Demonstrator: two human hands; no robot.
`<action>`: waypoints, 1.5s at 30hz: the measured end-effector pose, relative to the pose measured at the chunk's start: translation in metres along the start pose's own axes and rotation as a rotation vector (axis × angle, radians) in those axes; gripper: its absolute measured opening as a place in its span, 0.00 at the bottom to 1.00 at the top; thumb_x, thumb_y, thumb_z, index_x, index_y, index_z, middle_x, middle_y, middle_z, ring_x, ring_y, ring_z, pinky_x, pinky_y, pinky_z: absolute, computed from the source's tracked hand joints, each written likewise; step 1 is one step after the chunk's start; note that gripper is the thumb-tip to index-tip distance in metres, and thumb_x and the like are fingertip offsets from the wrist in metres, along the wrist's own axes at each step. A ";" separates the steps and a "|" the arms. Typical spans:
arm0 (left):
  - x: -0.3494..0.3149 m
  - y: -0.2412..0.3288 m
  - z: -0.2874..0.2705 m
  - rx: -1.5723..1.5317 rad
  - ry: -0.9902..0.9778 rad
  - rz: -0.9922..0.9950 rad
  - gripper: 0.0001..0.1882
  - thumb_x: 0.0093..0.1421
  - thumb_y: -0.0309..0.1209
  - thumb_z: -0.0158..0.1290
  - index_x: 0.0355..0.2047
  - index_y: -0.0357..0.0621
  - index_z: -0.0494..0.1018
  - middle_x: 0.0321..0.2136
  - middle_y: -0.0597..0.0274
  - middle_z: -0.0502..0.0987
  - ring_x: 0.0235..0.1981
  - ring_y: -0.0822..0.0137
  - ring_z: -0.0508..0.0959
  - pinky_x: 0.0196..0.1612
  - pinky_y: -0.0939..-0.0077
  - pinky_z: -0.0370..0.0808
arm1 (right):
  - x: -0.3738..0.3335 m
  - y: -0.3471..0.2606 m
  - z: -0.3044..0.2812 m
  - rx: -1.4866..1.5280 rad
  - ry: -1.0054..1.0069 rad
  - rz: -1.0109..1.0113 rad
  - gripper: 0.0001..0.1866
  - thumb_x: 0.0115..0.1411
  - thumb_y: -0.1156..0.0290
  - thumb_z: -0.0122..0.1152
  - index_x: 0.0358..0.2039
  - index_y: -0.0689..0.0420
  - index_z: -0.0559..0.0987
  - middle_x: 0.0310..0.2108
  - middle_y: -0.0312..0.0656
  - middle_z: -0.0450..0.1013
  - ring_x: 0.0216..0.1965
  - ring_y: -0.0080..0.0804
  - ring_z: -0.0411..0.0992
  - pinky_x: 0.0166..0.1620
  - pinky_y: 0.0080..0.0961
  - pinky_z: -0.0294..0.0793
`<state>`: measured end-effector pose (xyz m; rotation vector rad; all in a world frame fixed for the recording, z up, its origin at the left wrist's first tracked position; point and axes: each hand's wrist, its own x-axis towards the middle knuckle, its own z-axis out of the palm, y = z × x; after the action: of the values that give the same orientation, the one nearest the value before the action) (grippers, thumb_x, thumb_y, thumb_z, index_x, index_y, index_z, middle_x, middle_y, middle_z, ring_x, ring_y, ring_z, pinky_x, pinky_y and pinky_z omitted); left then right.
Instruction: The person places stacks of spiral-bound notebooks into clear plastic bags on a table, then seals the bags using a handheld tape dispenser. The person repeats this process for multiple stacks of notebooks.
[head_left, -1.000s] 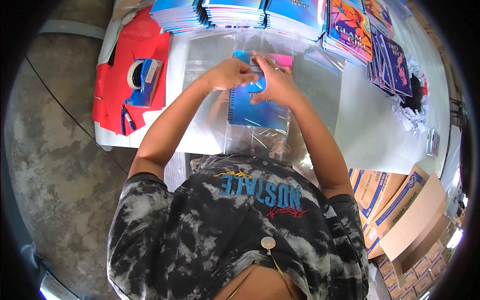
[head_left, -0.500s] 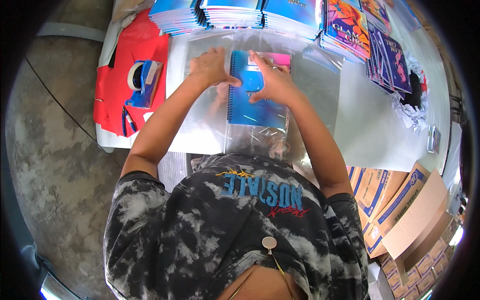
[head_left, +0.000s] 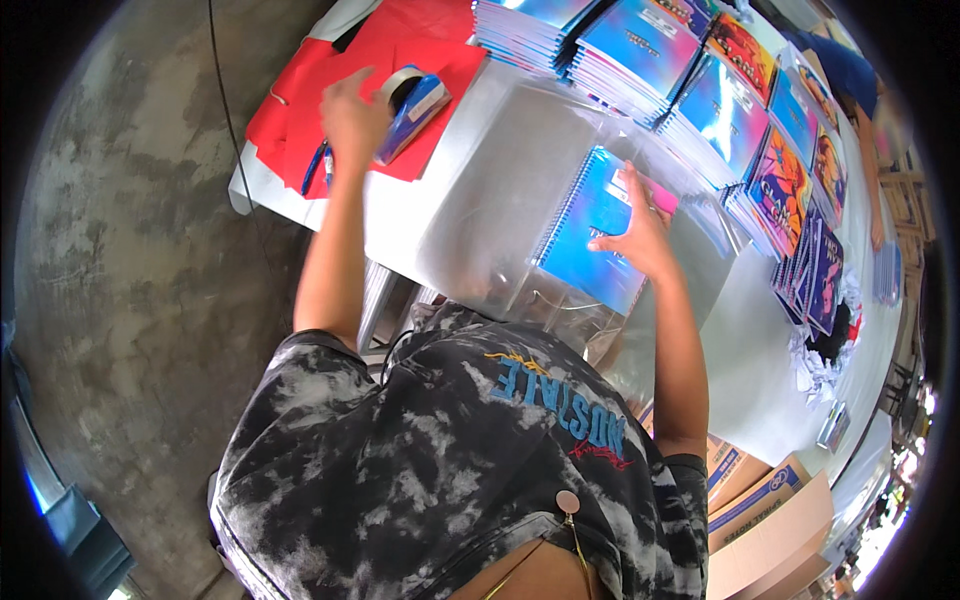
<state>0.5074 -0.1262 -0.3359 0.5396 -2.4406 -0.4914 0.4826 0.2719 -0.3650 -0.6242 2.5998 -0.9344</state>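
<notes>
Across the white-topped table (head_left: 398, 218), a blue spiral-bound notebook with a pink upper corner and a pale label (head_left: 588, 255) lay aslant on a broad sheet of clear, glossy plastic film (head_left: 480, 170); whether film also covered it could not be told. The person's right hand (head_left: 642, 238) rested on its cover, thumb and fingers spread apart, bearing from above rather than closed around it. Well to the left, the left hand (head_left: 355, 115) was just beside a blue tape dispenser with a pale-rimmed roll (head_left: 415, 122), over loose bright red sheets (head_left: 288, 132). Its fingers were blurred, so whether they were apart, together or on the roll could not be told.

Two slim dark pens (head_left: 314, 170) lay close by that wrist and near the table's edge, where a low sweep of the arm could have knocked them off. A sharp tug at the roll might have dragged the dispenser, since the sheets beneath it looked free to slide. Uneven pressure from the single hand could have let the notebook skid or twist on the slick film, creasing it.
</notes>
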 end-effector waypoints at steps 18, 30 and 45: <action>0.038 -0.085 -0.005 -0.369 -1.104 -0.497 0.19 0.56 0.43 0.52 0.43 0.43 0.73 0.37 0.66 0.74 0.41 0.71 0.70 0.45 0.67 0.67 | 0.002 -0.006 -0.002 -0.053 -0.018 0.029 0.67 0.25 0.62 0.77 0.65 0.48 0.44 0.61 0.41 0.56 0.62 0.38 0.54 0.58 0.44 0.47; -0.039 -0.141 -0.032 -1.243 -0.786 -0.673 0.13 0.51 0.35 0.49 0.34 0.41 0.73 0.56 0.54 0.61 0.59 0.61 0.56 0.60 0.54 0.51 | 0.001 -0.001 -0.001 -0.028 -0.014 0.017 0.67 0.26 0.62 0.77 0.65 0.49 0.44 0.61 0.41 0.56 0.62 0.36 0.54 0.60 0.43 0.44; -0.119 0.130 0.136 -0.278 -0.932 -0.175 0.40 0.56 0.63 0.36 0.53 0.39 0.65 0.50 0.39 0.64 0.53 0.45 0.62 0.59 0.58 0.53 | -0.010 0.071 0.030 0.367 0.266 0.563 0.57 0.50 0.27 0.37 0.63 0.60 0.34 0.64 0.61 0.28 0.65 0.48 0.18 0.62 0.47 0.21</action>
<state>0.4790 0.0708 -0.4353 0.4621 -3.0976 -1.3822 0.4825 0.3101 -0.4323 0.3331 2.4923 -1.2999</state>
